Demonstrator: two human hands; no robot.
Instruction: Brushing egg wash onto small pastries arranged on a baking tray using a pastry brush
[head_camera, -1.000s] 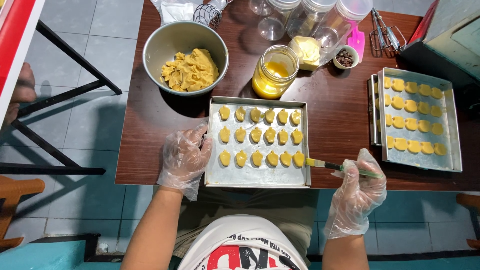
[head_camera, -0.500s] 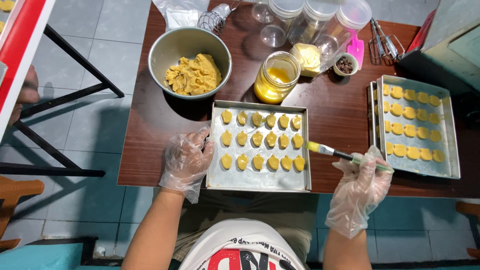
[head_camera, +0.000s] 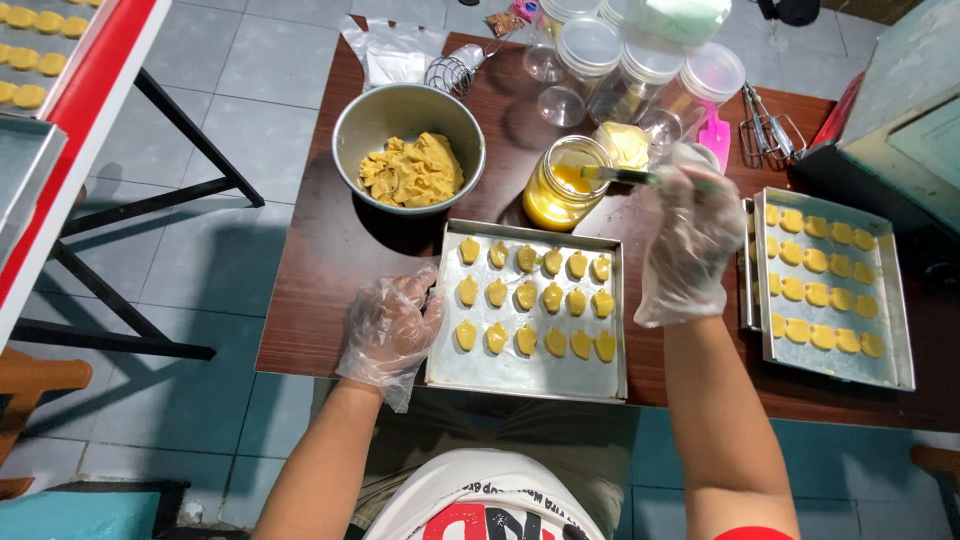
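The right hand (head_camera: 690, 240), gloved in loose plastic, pinches a thin brush (head_camera: 630, 177) and dips its tip into the glass jar (head_camera: 563, 184) of yellow liquid — the jar stands just beyond the baking tray (head_camera: 530, 375), within easy reach. The left hand (head_camera: 392, 325), fingers spread open, rests against the tray's left edge, steadying it. Three rows of small dough pieces (head_camera: 530, 297) lie on the tray; a bowl of dough (head_camera: 410, 150) sits beside the jar.
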